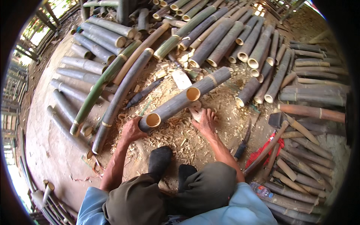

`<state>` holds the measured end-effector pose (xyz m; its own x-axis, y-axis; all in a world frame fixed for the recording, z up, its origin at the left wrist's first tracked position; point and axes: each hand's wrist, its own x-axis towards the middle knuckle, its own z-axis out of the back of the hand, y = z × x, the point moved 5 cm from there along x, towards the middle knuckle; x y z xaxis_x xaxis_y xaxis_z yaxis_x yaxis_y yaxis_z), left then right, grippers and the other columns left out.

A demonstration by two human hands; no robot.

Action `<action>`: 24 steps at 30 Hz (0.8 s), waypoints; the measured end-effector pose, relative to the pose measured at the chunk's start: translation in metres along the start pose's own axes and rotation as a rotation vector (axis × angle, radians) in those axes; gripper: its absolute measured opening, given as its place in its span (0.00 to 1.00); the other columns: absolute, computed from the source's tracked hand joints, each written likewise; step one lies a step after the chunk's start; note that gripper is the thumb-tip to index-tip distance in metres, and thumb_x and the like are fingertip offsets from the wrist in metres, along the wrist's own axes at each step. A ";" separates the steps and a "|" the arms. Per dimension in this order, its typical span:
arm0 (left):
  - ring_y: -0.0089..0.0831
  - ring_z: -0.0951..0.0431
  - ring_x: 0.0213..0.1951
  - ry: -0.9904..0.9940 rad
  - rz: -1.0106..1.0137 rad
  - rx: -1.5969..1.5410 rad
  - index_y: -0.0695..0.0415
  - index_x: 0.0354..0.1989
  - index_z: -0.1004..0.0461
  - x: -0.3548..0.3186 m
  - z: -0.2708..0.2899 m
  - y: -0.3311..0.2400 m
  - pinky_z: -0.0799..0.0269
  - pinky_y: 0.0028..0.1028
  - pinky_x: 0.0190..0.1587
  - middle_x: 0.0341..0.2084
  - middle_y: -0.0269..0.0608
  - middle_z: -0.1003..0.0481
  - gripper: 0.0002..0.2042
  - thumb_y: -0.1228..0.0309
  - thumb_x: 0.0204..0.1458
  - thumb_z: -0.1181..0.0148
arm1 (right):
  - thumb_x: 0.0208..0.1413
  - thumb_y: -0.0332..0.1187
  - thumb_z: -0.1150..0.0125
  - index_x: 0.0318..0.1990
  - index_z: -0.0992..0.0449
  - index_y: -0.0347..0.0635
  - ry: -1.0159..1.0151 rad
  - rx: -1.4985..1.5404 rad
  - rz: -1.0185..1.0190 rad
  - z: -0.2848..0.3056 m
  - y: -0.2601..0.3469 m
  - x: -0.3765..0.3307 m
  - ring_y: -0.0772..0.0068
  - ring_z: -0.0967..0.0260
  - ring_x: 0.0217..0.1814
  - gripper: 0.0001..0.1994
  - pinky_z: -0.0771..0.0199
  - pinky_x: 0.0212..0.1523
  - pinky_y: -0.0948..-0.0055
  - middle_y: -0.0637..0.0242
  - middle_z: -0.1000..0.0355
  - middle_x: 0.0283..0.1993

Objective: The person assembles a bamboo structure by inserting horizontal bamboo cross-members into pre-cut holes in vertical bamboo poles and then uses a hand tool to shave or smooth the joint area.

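A grey-brown bamboo tube (pixel 173 105) lies slantwise in front of me, its far end up to the right. Two round openings, pale inside, are cut in its upper side. My left hand (pixel 132 129) is closed around the tube's near left end. Beneath the tube runs a pale flat piece of wood (pixel 181 78), showing on both sides of it. My right hand (pixel 205 120) is at the near end of this wood, just below the tube, with curled fingers that seem to grip it. Part of its grip is hidden.
Wood shavings (pixel 176 139) cover the ground around my feet. A dark-handled knife (pixel 243 143) lies to the right, and a dark wrapped tool (pixel 144 93) to the left. Cut bamboo tubes (pixel 215 41) fan out ahead and on both sides. A plastic bottle (pixel 261 190) lies at lower right.
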<state>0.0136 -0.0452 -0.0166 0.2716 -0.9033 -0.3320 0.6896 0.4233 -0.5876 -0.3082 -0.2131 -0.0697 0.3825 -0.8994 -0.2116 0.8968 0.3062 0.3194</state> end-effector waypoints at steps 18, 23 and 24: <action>0.49 0.18 0.42 0.098 -0.123 0.089 0.55 0.40 0.21 0.015 -0.014 0.001 0.23 0.44 0.45 0.36 0.51 0.19 0.28 0.56 0.28 0.25 | 0.53 0.53 0.30 0.72 0.45 0.42 -0.102 0.099 -0.139 0.020 -0.037 -0.095 0.39 0.50 0.73 0.45 0.48 0.66 0.39 0.46 0.45 0.69; 0.49 0.18 0.44 0.031 -0.181 0.147 0.54 0.45 0.22 0.015 -0.014 0.008 0.24 0.45 0.46 0.37 0.50 0.19 0.31 0.55 0.28 0.26 | 0.57 0.50 0.34 0.68 0.36 0.38 -0.300 0.243 -0.223 0.066 -0.028 -0.190 0.44 0.42 0.70 0.36 0.41 0.66 0.49 0.47 0.36 0.65; 0.49 0.21 0.49 0.104 -0.147 0.164 0.54 0.50 0.22 0.015 -0.022 0.009 0.25 0.44 0.51 0.44 0.50 0.20 0.33 0.54 0.30 0.25 | 0.57 0.50 0.34 0.67 0.36 0.38 -0.317 0.264 -0.261 0.068 -0.035 -0.209 0.45 0.41 0.70 0.36 0.41 0.66 0.49 0.47 0.36 0.65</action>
<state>0.0091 -0.0539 -0.0429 0.0954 -0.9389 -0.3307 0.8185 0.2631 -0.5108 -0.4346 -0.0566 0.0261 0.0286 -0.9989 -0.0372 0.8508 0.0048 0.5254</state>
